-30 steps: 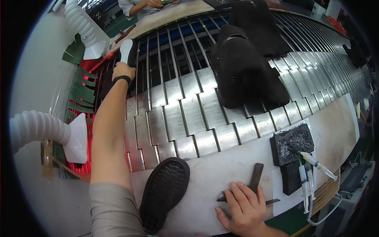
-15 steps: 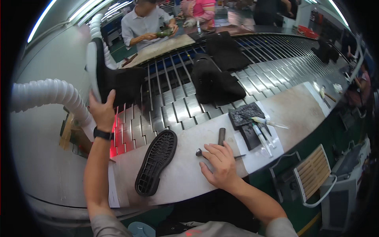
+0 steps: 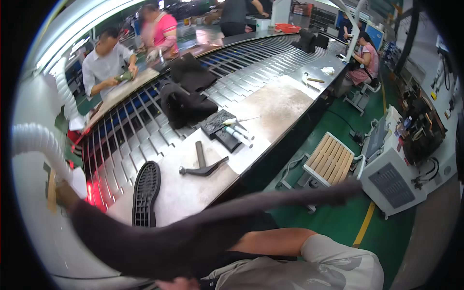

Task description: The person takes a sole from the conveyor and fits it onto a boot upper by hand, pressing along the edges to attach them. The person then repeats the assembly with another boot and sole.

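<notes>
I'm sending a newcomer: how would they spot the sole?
Find the conveyor of metal slats, then the pale worktop along its near side. At the worktop's left end, left of the hammer, lies the dark sole. Unlike the hammer, it is shoe-shaped, with a ribbed grid facing up.

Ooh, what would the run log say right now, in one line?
hand: lower edge, left or right unclear | dark boot: in foreground, blurred | black sole: on bench | hammer: on bench, untouched
</notes>
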Motion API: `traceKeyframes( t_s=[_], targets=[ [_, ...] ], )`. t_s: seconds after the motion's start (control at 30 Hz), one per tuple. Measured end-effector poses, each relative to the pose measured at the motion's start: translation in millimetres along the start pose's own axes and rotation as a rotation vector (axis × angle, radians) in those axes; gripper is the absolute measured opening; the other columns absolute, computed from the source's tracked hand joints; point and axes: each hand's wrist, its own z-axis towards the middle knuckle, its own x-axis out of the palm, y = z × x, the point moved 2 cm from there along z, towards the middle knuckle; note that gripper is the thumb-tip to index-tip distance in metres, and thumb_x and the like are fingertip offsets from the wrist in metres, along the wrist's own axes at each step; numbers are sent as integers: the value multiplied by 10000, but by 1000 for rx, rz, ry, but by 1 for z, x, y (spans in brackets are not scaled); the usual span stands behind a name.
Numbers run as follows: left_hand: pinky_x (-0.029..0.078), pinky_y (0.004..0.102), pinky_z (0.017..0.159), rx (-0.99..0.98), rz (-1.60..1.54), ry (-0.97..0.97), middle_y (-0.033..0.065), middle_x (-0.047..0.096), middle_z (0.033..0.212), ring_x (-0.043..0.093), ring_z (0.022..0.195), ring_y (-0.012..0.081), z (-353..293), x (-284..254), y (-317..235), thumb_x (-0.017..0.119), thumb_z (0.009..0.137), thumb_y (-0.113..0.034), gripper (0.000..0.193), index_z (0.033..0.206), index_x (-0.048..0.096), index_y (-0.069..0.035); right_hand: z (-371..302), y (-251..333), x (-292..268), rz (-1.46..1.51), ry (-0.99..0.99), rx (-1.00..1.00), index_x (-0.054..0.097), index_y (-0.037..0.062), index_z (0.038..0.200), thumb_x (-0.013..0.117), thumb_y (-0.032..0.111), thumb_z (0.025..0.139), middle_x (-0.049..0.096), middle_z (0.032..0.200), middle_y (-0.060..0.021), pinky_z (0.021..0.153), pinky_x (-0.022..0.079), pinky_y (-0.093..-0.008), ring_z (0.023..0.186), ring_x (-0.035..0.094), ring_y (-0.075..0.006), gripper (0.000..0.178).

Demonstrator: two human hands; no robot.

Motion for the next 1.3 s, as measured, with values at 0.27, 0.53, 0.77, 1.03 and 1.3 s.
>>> traceKeyframes(
  t_s=[0.27, 0.53, 0.77, 1.03, 1.3],
  targets=[
    [482, 525, 1110, 131, 790, 710, 245, 641, 1431, 600, 1302, 460, 60, 14, 49, 905, 803, -268, 608, 1263, 682, 62, -71, 54, -59, 775, 159, 554, 429, -44, 1591, 478, 455, 1137, 628, 1418, -332, 1085, 564, -591, 1299, 651, -478, 677],
    [506, 490, 1100, -133, 1397, 724, 348, 646, 1379, 616, 1317, 482, 262, 21, 191, 753, 991, -415, 738, 1500, 519, 65, -82, 15, -133, 629, -100, 697, 532, -69, 1480, 350, 555, 1172, 680, 1317, -344, 885, 651, -567, 1141, 724, -495, 719],
    [576, 454, 812, -81, 1083, 682, 224, 758, 917, 742, 863, 370, 274, 12, 132, 810, 946, -305, 368, 1096, 744, 25, -89, 20, -127, 490, -247, 664, 592, -53, 1401, 295, 532, 1190, 743, 1199, -286, 818, 665, -498, 996, 773, -433, 689],
    [574, 314, 918, -493, 27, 313, 95, 746, 1137, 713, 1001, 167, 185, -33, 64, 757, 947, -157, 377, 1251, 666, 46, -81, -3, -124, 739, -236, 682, 589, -42, 1419, 382, 514, 1167, 728, 1201, -293, 793, 661, -528, 997, 753, -447, 644],
    [535, 504, 1127, -574, -365, 407, 352, 557, 1507, 611, 1354, 383, 120, -47, 93, 776, 921, -533, 796, 1401, 531, 53, -79, -37, -132, 656, -363, 692, 519, -72, 1486, 450, 450, 1141, 701, 1242, -324, 866, 655, -572, 1079, 731, -485, 629]
  ],
)
